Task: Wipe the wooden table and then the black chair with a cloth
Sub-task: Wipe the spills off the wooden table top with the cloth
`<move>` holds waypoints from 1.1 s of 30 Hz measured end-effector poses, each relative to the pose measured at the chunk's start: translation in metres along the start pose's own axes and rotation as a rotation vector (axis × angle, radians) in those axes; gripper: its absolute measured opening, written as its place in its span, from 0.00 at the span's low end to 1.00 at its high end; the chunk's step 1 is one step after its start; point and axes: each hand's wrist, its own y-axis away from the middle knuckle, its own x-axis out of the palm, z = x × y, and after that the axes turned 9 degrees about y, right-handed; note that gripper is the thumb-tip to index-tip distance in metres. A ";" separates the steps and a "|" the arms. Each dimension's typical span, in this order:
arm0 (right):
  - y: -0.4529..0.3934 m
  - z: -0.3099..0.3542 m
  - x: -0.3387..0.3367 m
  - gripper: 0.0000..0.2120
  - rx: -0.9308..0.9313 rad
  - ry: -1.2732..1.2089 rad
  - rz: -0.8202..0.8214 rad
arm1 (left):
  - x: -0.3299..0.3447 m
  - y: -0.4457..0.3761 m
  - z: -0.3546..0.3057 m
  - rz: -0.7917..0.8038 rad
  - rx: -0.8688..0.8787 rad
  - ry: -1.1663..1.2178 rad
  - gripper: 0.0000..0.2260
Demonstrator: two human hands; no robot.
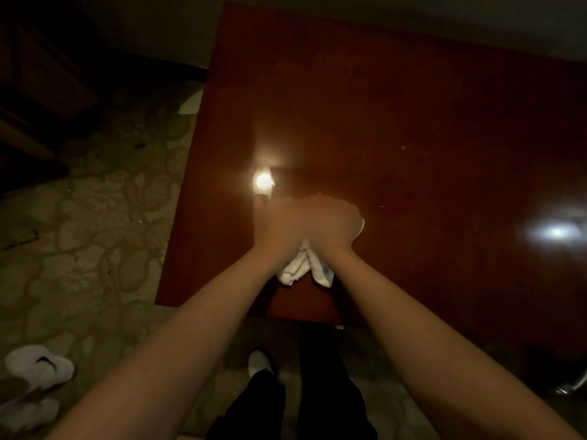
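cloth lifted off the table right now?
No: both the left hand and the right hand press the white cloth flat onto the wooden table, near its front edge.

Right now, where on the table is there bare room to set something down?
The wooden table is bare beyond and right of the hands (left hand, right hand). Only the patch under both hands and the white cloth, near the front-left edge, is taken.

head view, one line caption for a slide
Both hands, left and right, press a white cloth onto the wooden table.
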 end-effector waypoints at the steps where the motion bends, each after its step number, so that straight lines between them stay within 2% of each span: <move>1: -0.007 0.003 -0.001 0.21 0.009 0.003 -0.001 | 0.000 -0.008 0.000 0.003 -0.003 -0.005 0.20; 5: -0.044 0.016 0.002 0.20 0.032 0.037 0.015 | 0.002 -0.044 0.002 -0.014 -0.027 -0.015 0.18; 8: -0.068 0.027 0.008 0.20 0.026 0.055 0.013 | 0.001 -0.068 0.006 0.043 -0.050 -0.017 0.15; 12: -0.094 0.044 0.017 0.20 -0.010 0.021 -0.002 | -0.001 -0.098 0.020 0.111 -0.075 -0.075 0.17; 20: -0.139 0.084 0.038 0.20 -0.075 0.027 -0.003 | -0.006 -0.146 0.047 0.050 -0.168 -0.147 0.17; 27: -0.117 0.085 0.031 0.19 -0.086 0.033 -0.001 | -0.012 -0.127 0.041 0.032 -0.208 -0.193 0.17; 33: -0.038 0.065 0.030 0.19 -0.070 0.003 0.052 | -0.029 -0.046 0.041 0.008 -0.141 -0.133 0.20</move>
